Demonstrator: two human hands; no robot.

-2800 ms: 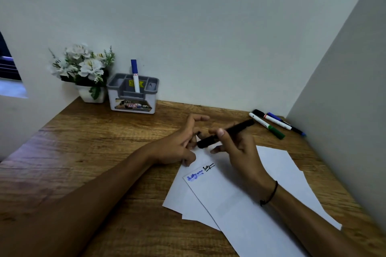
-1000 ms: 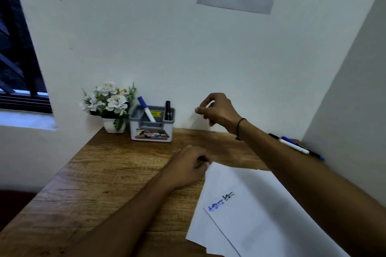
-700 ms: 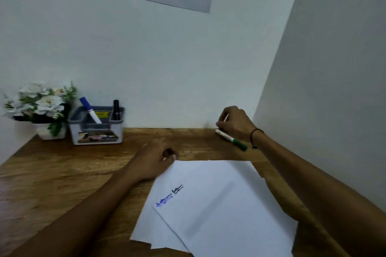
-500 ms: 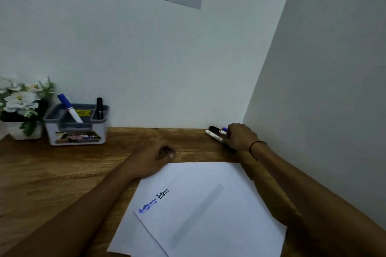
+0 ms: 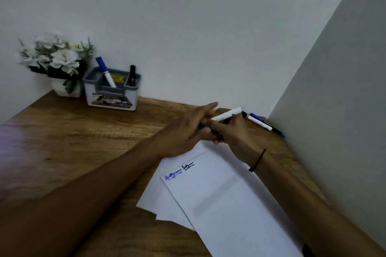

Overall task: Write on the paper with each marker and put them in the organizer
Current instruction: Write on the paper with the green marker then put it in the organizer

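My right hand [image 5: 231, 133] holds a white-barrelled marker [image 5: 226, 115] with a green cap end, just above the far edge of the paper [image 5: 219, 194]. My left hand [image 5: 186, 131] meets it and its fingers close around the green cap end, which is mostly hidden. The top sheet carries short blue and black scribbles [image 5: 179, 170]. The grey organizer [image 5: 112, 92] stands at the back left with a blue-capped marker [image 5: 104, 71] and a black marker [image 5: 132, 75] upright in it. Two more markers [image 5: 263, 124] lie at the back right corner.
A white pot of white flowers [image 5: 56, 62] stands left of the organizer against the back wall. A grey side wall [image 5: 334, 110] closes the desk on the right. Several loose white sheets lie stacked under the top one on the wooden desk [image 5: 73, 142].
The black marker went into the organizer. My right hand then reached to the back right corner, picked up the green-capped marker and brought it over the paper, where my left hand now joins it.
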